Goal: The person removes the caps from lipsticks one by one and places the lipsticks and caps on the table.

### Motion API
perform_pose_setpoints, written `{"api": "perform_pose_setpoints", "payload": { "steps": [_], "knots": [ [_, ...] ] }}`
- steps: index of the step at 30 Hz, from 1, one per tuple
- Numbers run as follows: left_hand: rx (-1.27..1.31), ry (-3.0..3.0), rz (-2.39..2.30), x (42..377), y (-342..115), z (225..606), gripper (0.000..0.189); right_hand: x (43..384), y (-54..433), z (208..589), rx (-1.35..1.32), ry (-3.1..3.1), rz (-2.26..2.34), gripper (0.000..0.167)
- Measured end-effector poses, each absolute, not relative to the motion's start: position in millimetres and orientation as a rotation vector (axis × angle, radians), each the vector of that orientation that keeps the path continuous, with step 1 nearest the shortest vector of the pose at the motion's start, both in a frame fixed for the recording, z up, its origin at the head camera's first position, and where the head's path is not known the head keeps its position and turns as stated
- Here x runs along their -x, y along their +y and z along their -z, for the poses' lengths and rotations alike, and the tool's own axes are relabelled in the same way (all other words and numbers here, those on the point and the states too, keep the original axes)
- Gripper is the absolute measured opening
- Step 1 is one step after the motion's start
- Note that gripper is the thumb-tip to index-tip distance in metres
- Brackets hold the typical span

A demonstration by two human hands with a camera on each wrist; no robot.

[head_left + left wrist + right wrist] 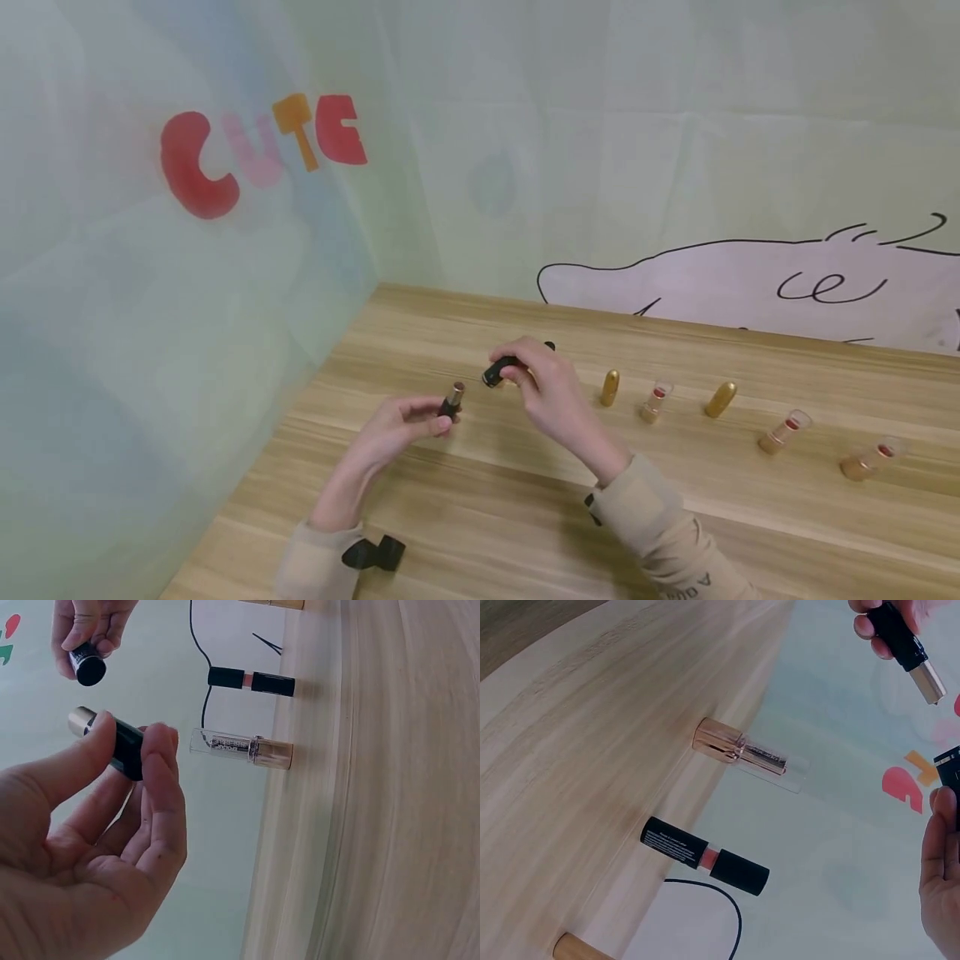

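Note:
My left hand [393, 429] pinches the black base of a lipstick [452, 403] between thumb and fingers. The lipstick's gold-coloured inner tube points up with a dark tip showing. To its right, my right hand [551, 392] grips a black lipstick cap [498, 372], its open end turned toward the lipstick. Cap and lipstick are a short gap apart, both held above the wooden table [465, 492]. Beyond the hands, a clear-capped rose-gold lipstick [271, 753] and a black lipstick tube with a pink band [709, 857] stand upright; the right hand mostly hides them in the head view.
Along the table to the right stand gold bullet-shaped tubes, one gold tube [611, 388] nearer and another gold tube [722, 400] farther along. Among them are clear-capped lipsticks, including a short lipstick [653, 406] and an end lipstick [862, 463]. A printed cloth wall [465, 208] borders the table.

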State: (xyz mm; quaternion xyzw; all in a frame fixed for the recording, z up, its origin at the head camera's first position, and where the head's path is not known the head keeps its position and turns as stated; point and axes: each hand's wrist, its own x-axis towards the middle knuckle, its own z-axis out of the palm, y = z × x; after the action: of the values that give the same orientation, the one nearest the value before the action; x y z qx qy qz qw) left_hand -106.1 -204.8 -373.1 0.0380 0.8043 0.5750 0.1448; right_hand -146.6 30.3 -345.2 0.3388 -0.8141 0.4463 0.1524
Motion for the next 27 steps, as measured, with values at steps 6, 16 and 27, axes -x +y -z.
{"api": "perform_pose_setpoints", "payload": {
  "steps": [6,16,27],
  "knots": [
    [-0.057,2.322,-1.675,111.1,-205.8,376.3,0.039,150.1,31.0,349.8,-0.982,-2.347,-1.273,0.016],
    [-0.047,2.422,-1.633,125.1,-205.3,382.8,0.037,152.1,22.8,361.1,-1.027,-2.416,-1.074,0.016],
    [0.076,2.586,-1.512,144.1,-195.5,389.7,0.027,152.8,3.8,374.5,-1.122,-2.523,-0.929,0.011]
  ]
}}
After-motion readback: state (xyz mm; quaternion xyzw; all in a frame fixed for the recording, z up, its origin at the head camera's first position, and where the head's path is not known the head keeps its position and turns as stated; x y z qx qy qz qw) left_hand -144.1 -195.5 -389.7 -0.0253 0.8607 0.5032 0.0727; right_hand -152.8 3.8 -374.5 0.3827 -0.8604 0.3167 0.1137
